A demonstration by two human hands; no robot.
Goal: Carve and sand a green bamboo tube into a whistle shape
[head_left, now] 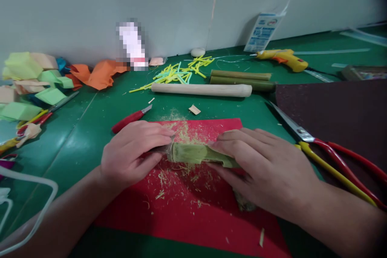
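Note:
A short piece of green bamboo (189, 152) lies level over the red sheet (193, 205), with a notch cut in its lower edge. My right hand (266, 165) is wrapped round its right part, covering that end. At the left end, my left hand (136, 151) is closed on a thin greyish thing pressed against the bamboo's rim; most of it is hidden by the fingers. Pale shavings (163, 181) are scattered over the sheet around the bamboo. Just beyond my left hand rests a red-handled craft knife (130, 121), its blade pointing right.
Large scissors (320, 145) lie at right, partly on a dark sheet (338, 117). Behind are a pale stick (201, 90), green bamboo lengths (242, 82), cut yellow straws (172, 74) and a yellow glue gun (284, 58). Folded papers (22, 66) and a white cable (50, 197) are left.

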